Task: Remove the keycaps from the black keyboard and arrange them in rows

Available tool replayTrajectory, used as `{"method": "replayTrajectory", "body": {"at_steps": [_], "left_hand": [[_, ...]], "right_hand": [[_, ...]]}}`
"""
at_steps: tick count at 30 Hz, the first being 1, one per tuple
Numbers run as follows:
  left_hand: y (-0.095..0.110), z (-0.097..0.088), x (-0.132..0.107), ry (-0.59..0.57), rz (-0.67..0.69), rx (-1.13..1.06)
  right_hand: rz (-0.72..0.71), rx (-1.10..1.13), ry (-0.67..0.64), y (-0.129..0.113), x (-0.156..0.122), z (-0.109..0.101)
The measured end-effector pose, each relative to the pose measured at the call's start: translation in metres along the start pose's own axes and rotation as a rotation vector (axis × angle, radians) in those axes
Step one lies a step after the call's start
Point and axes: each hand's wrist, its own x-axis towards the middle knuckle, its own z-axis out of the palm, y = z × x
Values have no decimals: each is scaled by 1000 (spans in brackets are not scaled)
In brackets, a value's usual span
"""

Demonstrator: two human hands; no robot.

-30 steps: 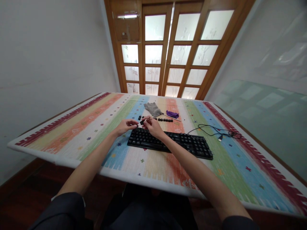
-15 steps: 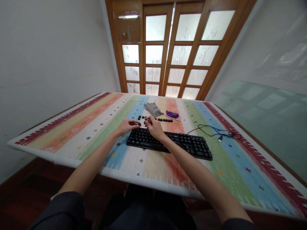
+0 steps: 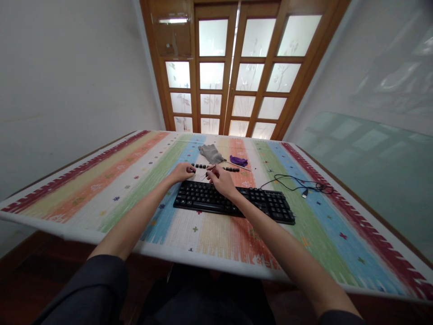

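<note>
A black keyboard (image 3: 206, 205) lies on the striped tablecloth below my hands. Just behind its upper left corner is my left hand (image 3: 182, 173), fingers pinched on a small black keycap (image 3: 193, 170) near the left end of a row of loose keycaps (image 3: 202, 166). My right hand (image 3: 221, 180) is over the keyboard's back edge, closed around a small tool with thin wire prongs that looks like a keycap puller (image 3: 203, 176). Its prongs point left, and fingers hide most of its handle. Part of the keycap row is hidden behind this hand.
Behind the keycaps lie a grey cloth (image 3: 211, 154), a purple cloth (image 3: 238, 160) and a thin rod (image 3: 241, 167). The keyboard's cable (image 3: 287, 178) coils to the right, with its USB plug (image 3: 305, 193) on the cloth. Wooden glazed doors (image 3: 233, 90) stand beyond the table.
My left hand has moved back from the keyboard's edge toward the keycap row, carrying the keycap. My right hand stays about in place with the tool. The whole view has shifted slightly.
</note>
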Motion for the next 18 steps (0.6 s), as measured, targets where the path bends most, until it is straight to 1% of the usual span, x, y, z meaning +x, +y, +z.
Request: {"method": "replayTrajectory", "body": {"at_steps": [5,8,13,18], "left_hand": [[-7,3,11,-85,73,76],[-9,3,17,-109,135,138],[-9,3,24,-94,179,155],[-8,4,28,-42,194,184]], "right_hand": [[7,6,-48,-2,-3,-1],[-13,-7,-68,-4,-4,-1],[-16,-4,-86,-6,-4,1],[-10,1,-95,-3,-6,3]]}}
